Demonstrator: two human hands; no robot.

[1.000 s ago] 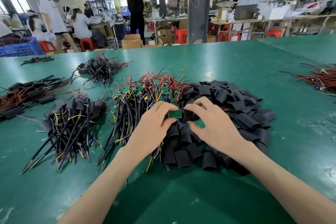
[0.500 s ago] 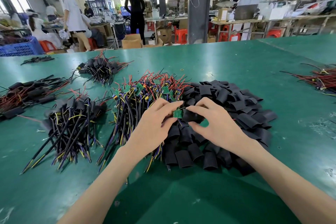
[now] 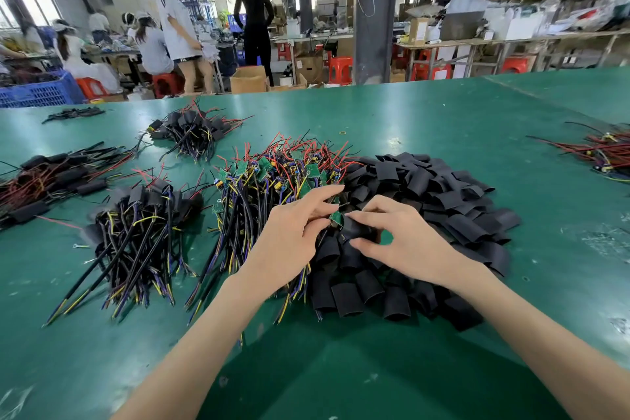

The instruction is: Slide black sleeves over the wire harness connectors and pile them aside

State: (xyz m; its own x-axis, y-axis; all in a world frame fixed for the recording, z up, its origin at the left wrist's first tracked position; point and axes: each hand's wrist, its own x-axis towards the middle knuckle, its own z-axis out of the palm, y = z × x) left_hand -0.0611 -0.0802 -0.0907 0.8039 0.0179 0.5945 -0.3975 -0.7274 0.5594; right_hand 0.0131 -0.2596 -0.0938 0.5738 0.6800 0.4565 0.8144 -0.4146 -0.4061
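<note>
My left hand (image 3: 293, 235) pinches a small green circuit board (image 3: 336, 217) at the end of a wire harness. My right hand (image 3: 392, 235) holds a black sleeve (image 3: 358, 230) against that board, and most of the board is inside the sleeve. Both hands hover over the seam between two heaps. The heap of bare harnesses (image 3: 272, 181) with green boards and red, yellow and purple wires lies left of centre. The heap of loose black sleeves (image 3: 443, 201) lies to the right. A pile of sleeved harnesses (image 3: 143, 215) sits further left.
Two more sleeved bundles lie at the back (image 3: 191, 129) and at the far left (image 3: 51, 177). Red wires (image 3: 600, 153) lie at the right edge. The green table (image 3: 341, 368) stretches toward me. People and workbenches stand beyond the table's far edge.
The black sleeve has slid further over the green board, so less green shows. Both hands have stayed over the same spot. A person in the background walked to the right.
</note>
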